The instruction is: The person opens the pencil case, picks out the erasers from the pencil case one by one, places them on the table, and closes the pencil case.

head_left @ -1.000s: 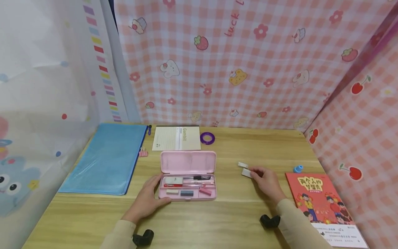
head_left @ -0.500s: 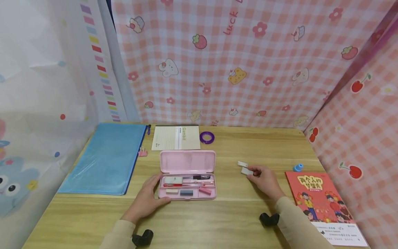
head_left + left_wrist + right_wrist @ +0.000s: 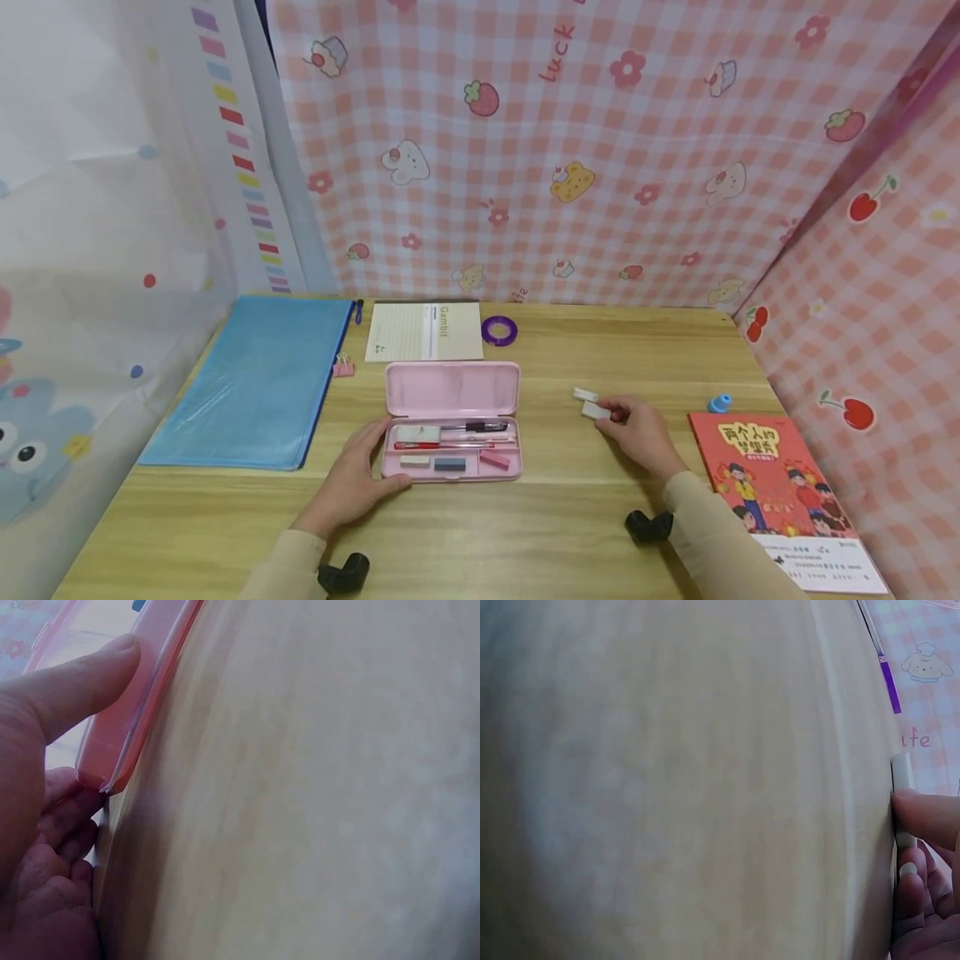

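Observation:
My left hand (image 3: 357,482) grips the left end of an open pink pencil case (image 3: 453,390), thumb along the front edge. In the left wrist view, that thumb lies over the case's pink side (image 3: 120,735) and the fingers curl at its end. Inside the case are a white eraser (image 3: 418,434), a black pen (image 3: 487,427), a red pen (image 3: 450,446) and small cream, blue-grey and pink blocks. To the right, my right hand (image 3: 639,435) pinches a white eraser (image 3: 595,411) low at the table. Just behind it lies a smaller white block (image 3: 585,394).
Behind the case are a notebook (image 3: 424,332) and a purple tape roll (image 3: 499,331). A blue zip folder (image 3: 251,383) and a pink binder clip (image 3: 343,367) lie left. At right sit a red book (image 3: 765,475) and a small blue object (image 3: 719,404). Patterned cloth borders the table.
The right fingers have shifted slightly around the white eraser, which has turned a little. The left hand and the pencil case stay in place; the head view has shifted slightly.

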`<action>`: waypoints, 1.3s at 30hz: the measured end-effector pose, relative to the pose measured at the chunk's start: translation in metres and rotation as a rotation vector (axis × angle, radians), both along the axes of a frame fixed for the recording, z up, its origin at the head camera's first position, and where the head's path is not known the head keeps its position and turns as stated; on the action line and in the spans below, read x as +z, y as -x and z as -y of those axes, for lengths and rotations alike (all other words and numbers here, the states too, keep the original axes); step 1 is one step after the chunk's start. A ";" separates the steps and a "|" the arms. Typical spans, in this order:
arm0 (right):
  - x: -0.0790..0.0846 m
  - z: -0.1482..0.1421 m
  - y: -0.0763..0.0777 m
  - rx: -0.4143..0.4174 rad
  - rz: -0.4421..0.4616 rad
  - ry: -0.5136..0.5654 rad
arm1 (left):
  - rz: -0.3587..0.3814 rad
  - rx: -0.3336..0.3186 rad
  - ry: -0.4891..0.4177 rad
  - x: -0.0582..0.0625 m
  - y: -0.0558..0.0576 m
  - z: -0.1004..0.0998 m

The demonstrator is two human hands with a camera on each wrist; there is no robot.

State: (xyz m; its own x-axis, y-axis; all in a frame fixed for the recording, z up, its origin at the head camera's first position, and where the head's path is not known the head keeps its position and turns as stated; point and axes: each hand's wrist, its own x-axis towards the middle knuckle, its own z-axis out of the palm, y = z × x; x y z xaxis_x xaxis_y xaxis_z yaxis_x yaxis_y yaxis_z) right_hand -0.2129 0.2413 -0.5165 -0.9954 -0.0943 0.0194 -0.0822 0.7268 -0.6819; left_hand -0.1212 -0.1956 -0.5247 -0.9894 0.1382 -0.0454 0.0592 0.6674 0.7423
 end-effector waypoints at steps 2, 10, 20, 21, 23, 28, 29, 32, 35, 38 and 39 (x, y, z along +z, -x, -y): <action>0.000 -0.001 -0.001 0.003 0.005 0.008 | -0.004 0.000 -0.002 0.000 0.000 0.000; 0.021 0.019 -0.014 0.069 -0.115 0.008 | -0.029 -0.016 0.004 0.003 0.001 0.000; 0.043 0.130 -0.026 0.354 -0.103 0.058 | -0.034 -0.020 0.002 0.002 0.003 0.002; 0.043 0.141 -0.027 0.379 -0.079 0.059 | -0.040 -0.019 0.000 0.002 0.003 0.002; 0.042 0.160 -0.028 0.419 -0.032 0.054 | -0.053 -0.018 -0.002 0.002 0.003 0.001; 0.038 0.196 -0.028 0.471 0.003 -0.005 | -0.077 -0.019 -0.011 0.002 0.002 0.001; 0.037 0.201 -0.027 0.476 -0.007 -0.019 | -0.078 -0.020 -0.009 0.002 0.002 0.001; 0.034 0.213 -0.026 0.490 -0.050 -0.052 | -0.074 -0.019 -0.001 0.001 0.002 0.002; 0.031 0.220 -0.024 0.502 -0.089 -0.094 | -0.064 -0.019 0.006 0.001 0.002 0.002; 0.030 0.225 -0.025 0.503 -0.092 -0.132 | -0.051 -0.018 0.007 0.001 0.001 0.002; 0.030 0.227 -0.026 0.503 -0.090 -0.138 | -0.049 -0.018 0.007 0.001 0.001 0.001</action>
State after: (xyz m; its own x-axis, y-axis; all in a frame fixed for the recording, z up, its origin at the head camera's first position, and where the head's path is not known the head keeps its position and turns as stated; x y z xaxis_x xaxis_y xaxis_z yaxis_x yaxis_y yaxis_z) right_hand -0.1873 0.0146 -0.4869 -0.8216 -0.5672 0.0563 -0.4975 0.6653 -0.5567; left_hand -0.1224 -0.1969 -0.5232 -0.9878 0.1558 0.0017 0.1071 0.6711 0.7335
